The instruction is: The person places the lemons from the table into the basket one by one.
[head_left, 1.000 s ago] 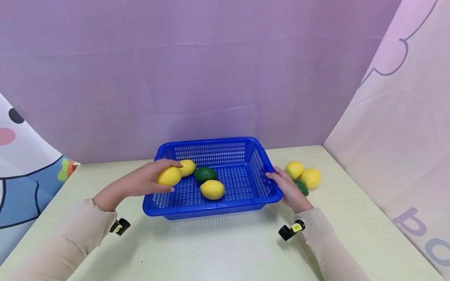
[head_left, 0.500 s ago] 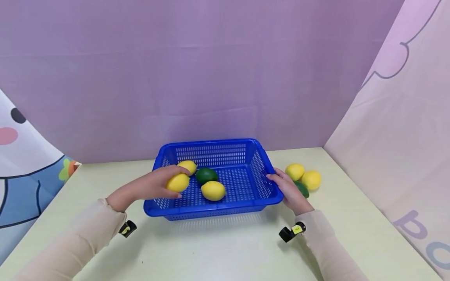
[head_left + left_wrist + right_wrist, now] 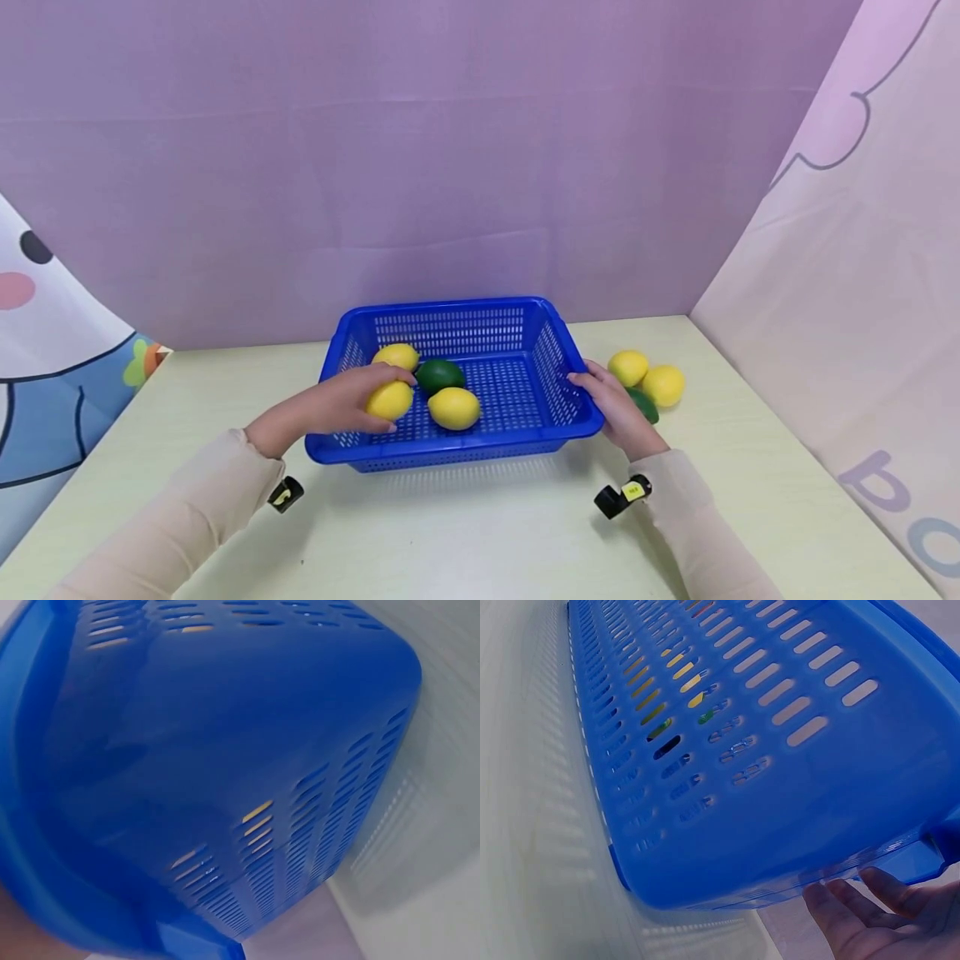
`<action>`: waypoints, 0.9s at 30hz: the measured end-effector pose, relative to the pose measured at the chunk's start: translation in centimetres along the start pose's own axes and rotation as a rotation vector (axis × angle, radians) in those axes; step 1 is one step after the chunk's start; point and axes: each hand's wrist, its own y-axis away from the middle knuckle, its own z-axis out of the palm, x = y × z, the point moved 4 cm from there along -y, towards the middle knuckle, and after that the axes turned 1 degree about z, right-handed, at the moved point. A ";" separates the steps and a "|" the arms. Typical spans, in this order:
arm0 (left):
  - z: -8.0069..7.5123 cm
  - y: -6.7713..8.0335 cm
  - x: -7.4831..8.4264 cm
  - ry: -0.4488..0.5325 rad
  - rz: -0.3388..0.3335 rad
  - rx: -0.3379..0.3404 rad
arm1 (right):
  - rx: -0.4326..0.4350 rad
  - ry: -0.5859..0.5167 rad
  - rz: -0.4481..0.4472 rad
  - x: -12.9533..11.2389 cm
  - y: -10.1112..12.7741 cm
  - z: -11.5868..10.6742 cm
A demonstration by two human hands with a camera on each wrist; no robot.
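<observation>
A yellow lemon [image 3: 390, 401] is gripped in my left hand [image 3: 333, 406], which reaches over the left rim of a blue plastic basket [image 3: 465, 444]. Inside the basket, close by, are another lemon [image 3: 396, 357], a dark green lime or lemon [image 3: 440, 377] and a third yellow lemon [image 3: 454, 408]. My right hand [image 3: 615, 407] holds the basket's right rim, thumb on top. From the right wrist, the fingers [image 3: 855, 907] show beneath the rim, against the slotted wall. The left wrist view is mostly filled by the basket's outer wall [image 3: 210, 727], hiding the held lemon.
Right of the basket, two yellow lemons [image 3: 628, 367] and a green fruit [image 3: 642, 405] lie on the pale table [image 3: 465, 533]. A purple cloth [image 3: 465, 167] hangs behind, with printed cloths on both sides.
My left hand has moved right and slightly down with its lemon, from over the left rim further into the basket. The right hand keeps its hold, and the basket stays in place.
</observation>
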 end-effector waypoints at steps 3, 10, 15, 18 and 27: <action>0.4 -0.2 0.0 -0.008 0.007 -0.010 | -0.001 0.000 0.003 0.0 0.1 0.0; 1.1 -0.4 -0.3 -0.038 0.019 -0.030 | 0.002 0.006 0.005 0.0 0.1 0.0; 1.5 -0.5 -0.6 -0.053 0.007 -0.043 | 0.001 0.011 0.007 0.0 0.0 0.0; 1.7 -0.6 -0.7 -0.064 0.003 -0.047 | 0.004 0.009 0.011 0.0 -0.1 0.0; 2.3 -1.1 -0.7 -0.105 -0.038 -0.076 | -0.001 0.006 0.004 0.0 -0.1 0.0</action>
